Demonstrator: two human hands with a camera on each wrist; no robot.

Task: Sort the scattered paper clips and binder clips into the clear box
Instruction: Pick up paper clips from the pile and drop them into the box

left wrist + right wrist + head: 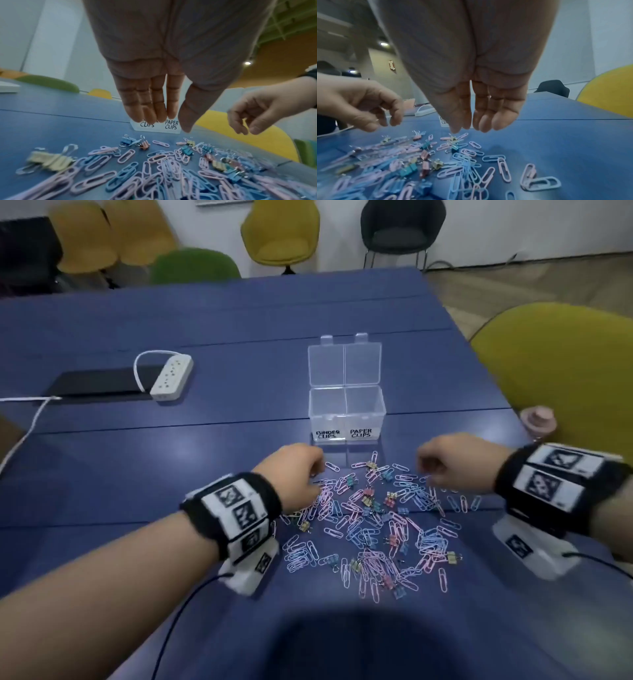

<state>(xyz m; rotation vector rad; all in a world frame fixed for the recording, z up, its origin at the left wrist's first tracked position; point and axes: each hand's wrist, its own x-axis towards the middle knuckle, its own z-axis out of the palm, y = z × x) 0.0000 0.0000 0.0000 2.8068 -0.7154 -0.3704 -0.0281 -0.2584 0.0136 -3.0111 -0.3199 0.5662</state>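
Observation:
A clear two-compartment box (346,405) stands open on the blue table (239,364), its lid tipped back. Its labels read BINDER CLIPS on the left and PAPER CLIPS (171,125) on the right; both compartments look empty. Just in front lies a scattered pile of pink and blue paper clips (370,529) mixed with small pastel binder clips (49,159). My left hand (308,477) hovers over the pile's far left edge, fingers hanging loose and holding nothing (169,117). My right hand (431,470) hovers over the far right edge, fingers relaxed and empty (469,127).
A white power strip (171,376) with its cable and a flat black device (96,383) lie at the left. A yellow chair (565,364) and a pink bottle top (537,422) stand at the table's right edge. More chairs stand beyond the far edge.

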